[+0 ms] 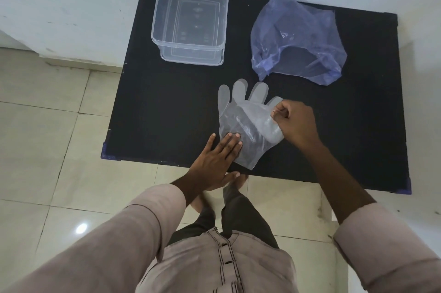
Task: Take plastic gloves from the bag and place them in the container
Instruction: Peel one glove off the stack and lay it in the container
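While the glove (241,123) lies flat on the black table (167,106), centre of frame, both hands are on it. Left hand (214,156) rests lower centre, fingers spread wide & flat, tips pinning the cuff end. Right hand (296,123), just right of centre, is curled narrow, thumb & forefinger pinching a fold of film at the glove's thumb side, lifted a bit off the surface. Could be one glove or two stuck together, can't tell.

Bag (298,39), blue & crumpled, sits upper right, mouth gaping toward the viewer; looks empty but film hides detail. Container (191,27), clear, open, upper centre-left, nothing in it visible, well apart from the glove.

Step, my read: glove is out of the bag, now being folded or peeled before transfer, approx. mid-task. Next move needs a firm pinch w/ right hand, left releasing the cuff, then carry up-left & drop into the container. Thin film may cling to fingers.
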Demonstrator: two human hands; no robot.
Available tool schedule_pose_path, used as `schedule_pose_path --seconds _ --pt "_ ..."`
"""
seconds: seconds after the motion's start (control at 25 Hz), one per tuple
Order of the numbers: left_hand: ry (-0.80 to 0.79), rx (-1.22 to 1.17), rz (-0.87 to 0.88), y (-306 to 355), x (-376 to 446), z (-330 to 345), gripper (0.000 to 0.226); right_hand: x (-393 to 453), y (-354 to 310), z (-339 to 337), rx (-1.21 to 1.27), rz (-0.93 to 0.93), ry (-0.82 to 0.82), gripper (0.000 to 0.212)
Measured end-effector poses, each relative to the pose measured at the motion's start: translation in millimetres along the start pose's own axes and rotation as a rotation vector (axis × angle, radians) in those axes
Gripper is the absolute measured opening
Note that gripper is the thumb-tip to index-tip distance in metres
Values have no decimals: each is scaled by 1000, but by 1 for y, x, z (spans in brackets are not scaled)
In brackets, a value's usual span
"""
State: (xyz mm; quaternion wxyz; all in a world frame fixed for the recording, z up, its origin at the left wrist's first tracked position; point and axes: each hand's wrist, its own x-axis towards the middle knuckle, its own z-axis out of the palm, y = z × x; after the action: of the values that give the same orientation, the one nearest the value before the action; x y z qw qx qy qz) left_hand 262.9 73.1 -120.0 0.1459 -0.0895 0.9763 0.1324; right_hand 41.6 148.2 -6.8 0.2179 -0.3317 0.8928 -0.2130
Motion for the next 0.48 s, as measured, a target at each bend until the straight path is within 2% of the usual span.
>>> schedule_pose_path --seconds 0.28,0.4,0.48 --pt "-72 -5 4 1 1 -15 78 20 -12 -78 -26 -131 65 10" --pt "-175 -38 -3 2 6 -38 75 18 -24 -111 -180 -266 32 11" --pt "-176 -130 -33 2 12 -70 70 11 -36 -126 -271 -367 32 9"
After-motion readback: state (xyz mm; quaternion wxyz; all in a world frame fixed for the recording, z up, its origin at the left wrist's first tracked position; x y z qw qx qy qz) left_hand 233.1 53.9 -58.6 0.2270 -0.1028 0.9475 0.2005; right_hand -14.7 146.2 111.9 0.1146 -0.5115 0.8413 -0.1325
